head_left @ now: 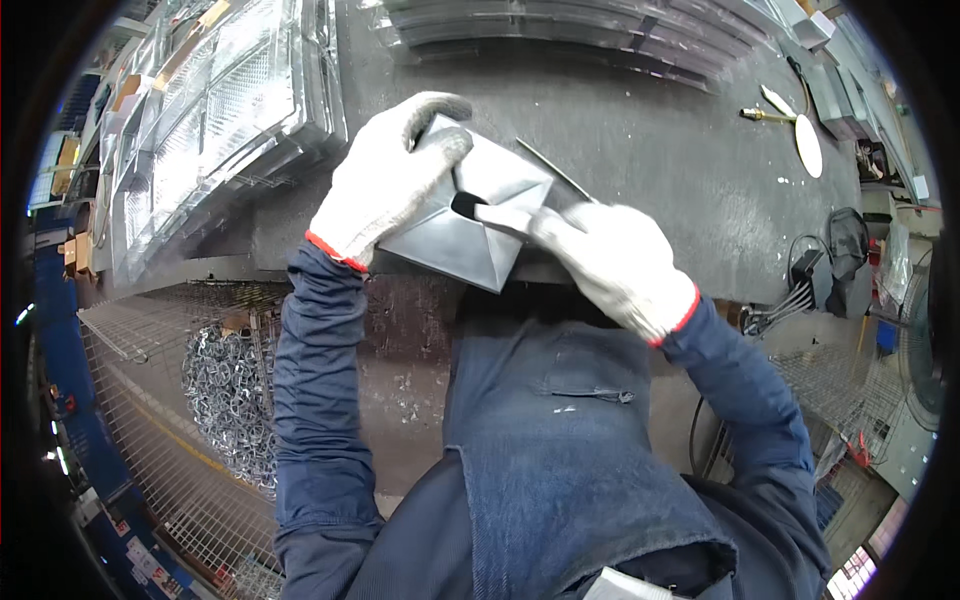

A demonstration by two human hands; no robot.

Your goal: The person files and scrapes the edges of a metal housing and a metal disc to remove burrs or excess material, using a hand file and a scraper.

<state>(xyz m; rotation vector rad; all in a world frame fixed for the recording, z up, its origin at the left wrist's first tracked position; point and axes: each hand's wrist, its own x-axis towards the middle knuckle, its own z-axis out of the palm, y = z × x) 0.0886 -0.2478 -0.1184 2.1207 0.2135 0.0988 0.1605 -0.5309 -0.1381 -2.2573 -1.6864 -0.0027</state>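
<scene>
A grey sheet-metal piece (475, 253), square with creases running to a dark hole (466, 205) in its middle, is tilted above the bench. My left hand (385, 165), in a white work glove with grey fingertips, grips its upper left edge, thumb on the face. My right hand (620, 260), gloved the same way, is closed at the piece's right side. From its fingers a pale strip (503, 217) reaches to the hole's rim; whether this is a fingertip or a held tool I cannot tell. A thin straight edge (553, 168) shows just beyond the right hand.
Stacked shiny metal panels (245, 110) stand at the left of the dark bench (690, 140). Long metal strips (590, 30) lie at the far side. A white oval object (808, 146) lies far right. Below left, a wire basket (160, 400) sits by many small metal parts (228, 390).
</scene>
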